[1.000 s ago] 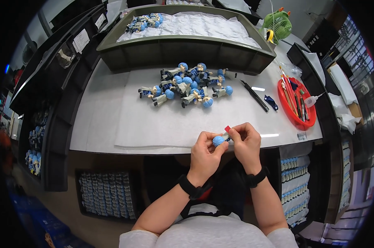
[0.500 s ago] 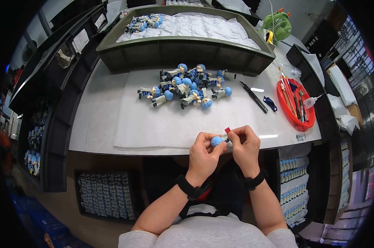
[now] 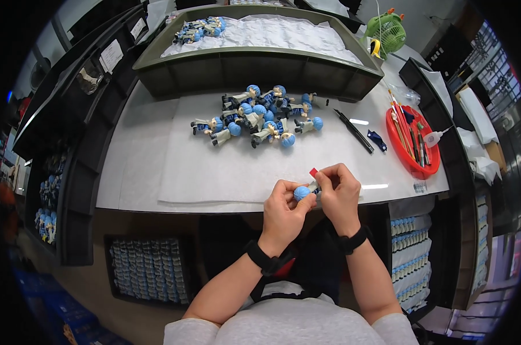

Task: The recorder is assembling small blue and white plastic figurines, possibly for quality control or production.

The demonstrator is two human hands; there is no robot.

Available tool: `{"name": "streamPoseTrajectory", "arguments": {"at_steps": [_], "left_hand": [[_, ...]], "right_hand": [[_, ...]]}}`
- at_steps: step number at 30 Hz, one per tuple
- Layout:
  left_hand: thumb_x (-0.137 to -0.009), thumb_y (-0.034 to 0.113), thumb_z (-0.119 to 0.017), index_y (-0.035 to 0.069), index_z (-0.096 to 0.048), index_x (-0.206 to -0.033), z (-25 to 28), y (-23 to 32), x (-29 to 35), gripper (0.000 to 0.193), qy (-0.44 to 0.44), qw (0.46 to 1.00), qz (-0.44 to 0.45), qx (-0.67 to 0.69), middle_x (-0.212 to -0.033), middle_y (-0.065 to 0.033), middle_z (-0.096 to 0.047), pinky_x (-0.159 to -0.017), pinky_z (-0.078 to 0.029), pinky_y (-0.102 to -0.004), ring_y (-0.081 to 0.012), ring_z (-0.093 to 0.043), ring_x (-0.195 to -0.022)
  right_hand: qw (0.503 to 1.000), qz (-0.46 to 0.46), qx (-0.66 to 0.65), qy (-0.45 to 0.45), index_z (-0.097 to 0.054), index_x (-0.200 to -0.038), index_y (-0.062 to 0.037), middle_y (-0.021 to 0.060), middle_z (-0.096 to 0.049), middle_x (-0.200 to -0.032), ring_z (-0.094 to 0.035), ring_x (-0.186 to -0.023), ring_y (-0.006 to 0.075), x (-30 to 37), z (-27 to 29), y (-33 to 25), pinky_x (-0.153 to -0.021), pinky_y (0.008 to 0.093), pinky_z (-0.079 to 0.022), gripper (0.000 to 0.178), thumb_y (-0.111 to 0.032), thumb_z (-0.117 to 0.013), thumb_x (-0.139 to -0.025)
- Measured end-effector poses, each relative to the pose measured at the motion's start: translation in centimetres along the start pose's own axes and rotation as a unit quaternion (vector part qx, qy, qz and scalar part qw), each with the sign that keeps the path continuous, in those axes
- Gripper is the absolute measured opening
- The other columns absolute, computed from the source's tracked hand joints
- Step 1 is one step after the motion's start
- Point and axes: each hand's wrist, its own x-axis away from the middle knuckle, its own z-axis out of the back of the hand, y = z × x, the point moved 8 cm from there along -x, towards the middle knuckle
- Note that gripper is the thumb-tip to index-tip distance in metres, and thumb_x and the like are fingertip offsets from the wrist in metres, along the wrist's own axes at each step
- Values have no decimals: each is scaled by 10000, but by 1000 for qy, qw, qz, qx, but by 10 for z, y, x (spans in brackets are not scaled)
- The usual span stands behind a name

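Nearer us than the figurine pile (image 3: 253, 119), our left hand (image 3: 283, 210) grips a blue-haired figurine (image 3: 301, 193); our right hand (image 3: 341, 195) pinches a red piece (image 3: 313, 172) beside it. Right of the pile sits a red basket (image 3: 403, 158), beyond the pile a tray (image 3: 255, 72).

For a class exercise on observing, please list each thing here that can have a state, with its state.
Left hand: closed on the held figurine
Right hand: pinching the red piece
Held figurine: gripped, partly hidden
Red piece: pinched, one end showing
Loose figurines: lying in a heap
Large tray: open, partly filled
Red basket: open, tools inside
Black pen-like tool: lying flat
Green fan: upright; cannot tell whether running
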Motion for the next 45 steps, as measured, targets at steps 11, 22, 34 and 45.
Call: {"name": "streamPoseTrajectory", "arguments": {"at_steps": [11,22,34,45], "left_hand": [[-844,-10,-558,-56,-440,-987,1,2,1,192,7,1000,3,-8,-939,-164,-598,-695,-541,-249,-162,-632,-768],[-836,-21,-565,-56,-434,-992,0,2,0,207,-3,1000,-8,-20,-959,-169,-593,-706,-543,-256,-170,-631,-785],[-837,-8,-571,-50,-443,-984,1,1,-1,199,-3,1000,4,-6,-912,-154,-599,-675,-536,-241,-155,-631,-758],[-837,-10,-570,-47,-451,-995,1,0,0,201,4,1000,6,17,-914,-149,-599,-676,-534,-236,-155,-633,-758]], "right_hand": [[999,8,-35,15,-560,-736,24,101,-600,-654,-567,-557,143,11,9,3,-517,253,-437,74,3,-624,-768],[999,32,-2,3,-551,-717,30,121,-578,-625,-560,-527,178,7,4,4,-495,273,-429,90,0,-628,-751],[999,21,34,-8,-560,-724,28,111,-586,-628,-554,-533,158,-7,0,-2,-504,267,-428,78,-1,-626,-752],[999,-25,-30,-7,-570,-742,23,96,-603,-642,-563,-562,128,3,3,10,-524,245,-431,87,-24,-640,-764]]}}
